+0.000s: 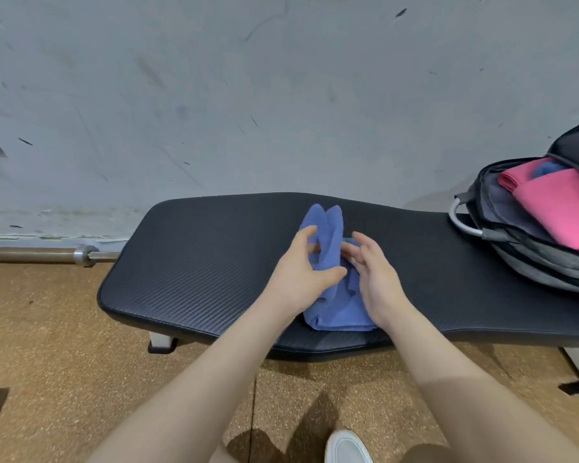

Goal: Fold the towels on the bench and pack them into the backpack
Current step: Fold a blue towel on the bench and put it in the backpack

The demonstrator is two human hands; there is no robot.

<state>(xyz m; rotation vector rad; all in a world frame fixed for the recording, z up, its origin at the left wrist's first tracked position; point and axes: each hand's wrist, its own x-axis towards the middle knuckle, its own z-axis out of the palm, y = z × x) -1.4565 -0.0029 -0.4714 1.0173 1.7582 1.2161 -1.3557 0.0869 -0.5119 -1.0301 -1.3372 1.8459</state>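
Head view: left hand [298, 279] is pinching a soft blue terry towel [335, 295] lying mid-table [198, 262], black and ribbed; right hand [375, 275] is resting against it, fingers relaxed. Grey backpack [528, 262] is gaping rightward, holding pink towels [555, 208].

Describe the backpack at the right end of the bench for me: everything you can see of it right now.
The backpack is grey fabric with black trim and lies on its side at the right end of the black bench, partly cut off by the frame edge. Its main compartment is unzipped and gaping, with the flap thrown back. Inside lie folded pink towels, with a bit of blue cloth behind them. A pale grey loop handle sticks out towards the bench middle. Neither hand touches it.
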